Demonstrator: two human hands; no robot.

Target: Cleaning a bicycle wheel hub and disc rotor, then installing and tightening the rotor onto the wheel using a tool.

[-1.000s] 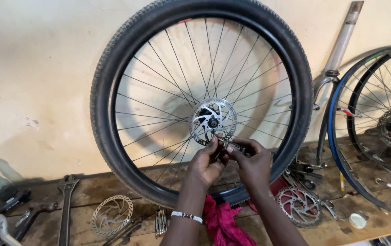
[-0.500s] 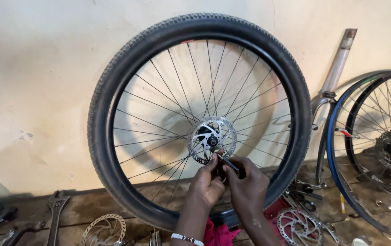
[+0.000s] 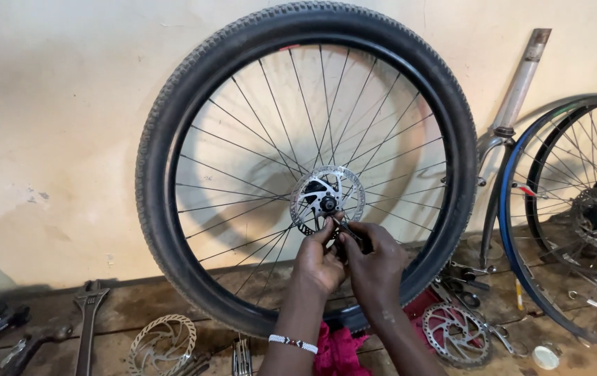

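Both hands are up at the middle of the bicycle wheel [image 3: 309, 167], which stands upright against the wall. The left hand [image 3: 318, 261] and right hand [image 3: 375, 264] are pressed together, fingers pinched around a small dark tool [image 3: 351, 235] just below the brake disc [image 3: 327, 199]. Below the grip lies pink cloth [image 3: 337, 348]; lower right, a loose disc [image 3: 455, 333].
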